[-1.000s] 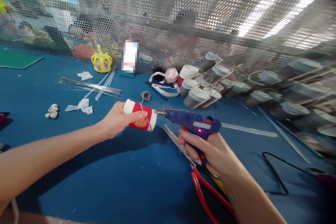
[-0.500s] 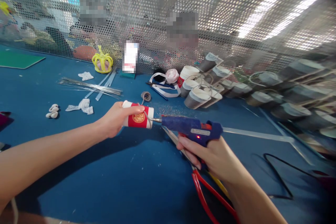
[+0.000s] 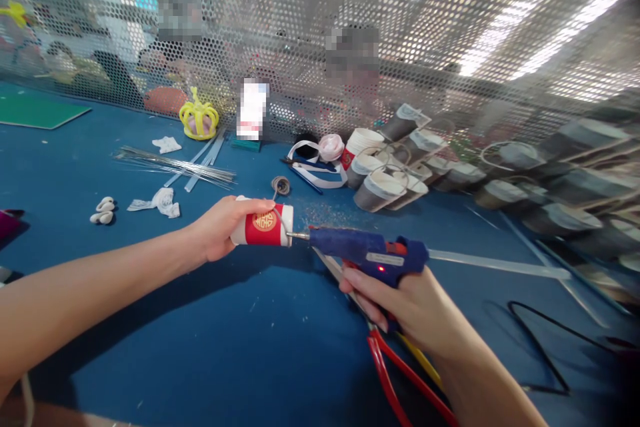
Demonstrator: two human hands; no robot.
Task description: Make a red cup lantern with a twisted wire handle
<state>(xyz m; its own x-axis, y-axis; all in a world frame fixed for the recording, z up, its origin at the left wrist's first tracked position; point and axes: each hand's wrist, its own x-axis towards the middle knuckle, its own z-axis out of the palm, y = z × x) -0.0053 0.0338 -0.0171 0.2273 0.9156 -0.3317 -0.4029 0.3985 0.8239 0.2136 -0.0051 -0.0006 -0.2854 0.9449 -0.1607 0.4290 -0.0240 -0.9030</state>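
My left hand is closed around a white paper cup that lies on its side in the air, with a red band and gold emblem. The thumb presses a grey cord against the cup; the cord's coil rests behind it. My right hand grips a blue glue gun with a glowing red light. Its metal nozzle points left and meets the cord at the cup's rim. A clear glue stick sticks out of the gun's rear. Scissors with red handles lie beneath my right hand.
Grey-wrapped cups with handles crowd the right and back. Thin wires, white lace and a yellow crown-shaped piece lie to the left. A perforated metal screen stands behind the table. A black cable bends at right.
The cup has turned slightly in my left hand, its emblem now higher. The nozzle stays at the rim. The whole view has shifted a little.
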